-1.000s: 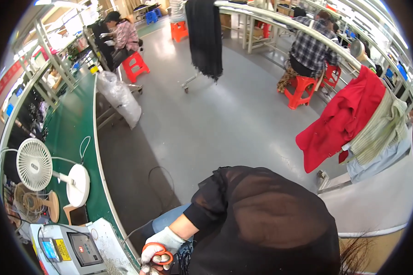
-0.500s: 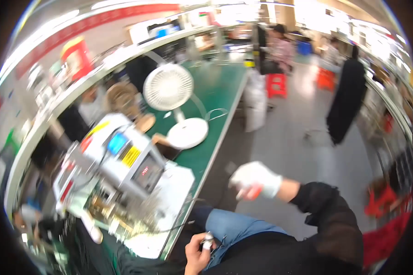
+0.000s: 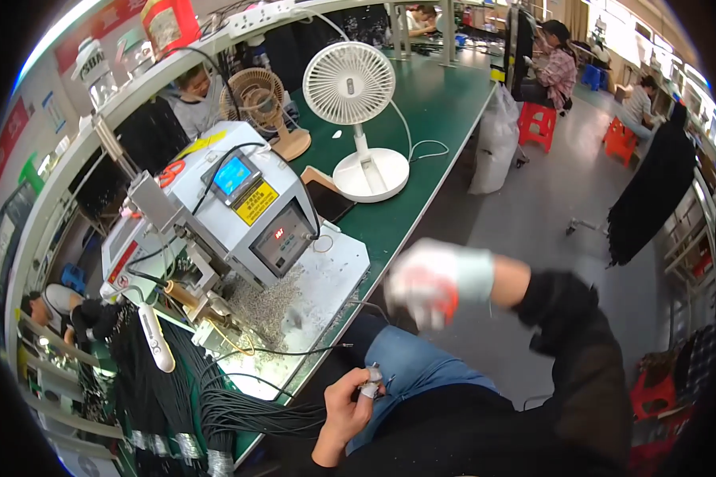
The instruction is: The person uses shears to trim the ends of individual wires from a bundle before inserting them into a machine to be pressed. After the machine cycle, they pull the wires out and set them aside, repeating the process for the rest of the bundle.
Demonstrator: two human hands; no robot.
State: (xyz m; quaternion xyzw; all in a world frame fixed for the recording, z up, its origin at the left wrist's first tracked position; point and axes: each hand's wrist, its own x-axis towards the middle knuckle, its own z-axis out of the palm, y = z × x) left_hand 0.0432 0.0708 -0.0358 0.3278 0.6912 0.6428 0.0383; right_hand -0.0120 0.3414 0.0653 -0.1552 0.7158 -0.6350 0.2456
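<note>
My left hand [image 3: 350,407], bare, is closed near my lap around a small silvery-white piece [image 3: 371,380]; its exact kind is unclear. My right hand [image 3: 431,282] wears a white glove with red at the fingers and hovers over my knee, beyond the bench edge. Motion smears its fingers, so their pose and anything in them are hidden. Left of my hands is a grey bench machine [image 3: 243,211] with a lit blue screen and a brass-coloured part. Thin black cables [image 3: 254,409] lie in bundles below it, some with silvery wrapping at the ends.
A white fan [image 3: 350,83] and a brown fan [image 3: 256,99] stand on the green bench [image 3: 445,103]. Small metallic scraps [image 3: 266,306] litter the machine's plate. Black cables hang on a rack [image 3: 652,191] at right. Red stools [image 3: 538,126] and seated people are farther off.
The view has swung, shifting the bench, machine and fans rightward in the picture. My gloved right hand has risen slightly. The left hand keeps its hold on the silvery-white piece.
</note>
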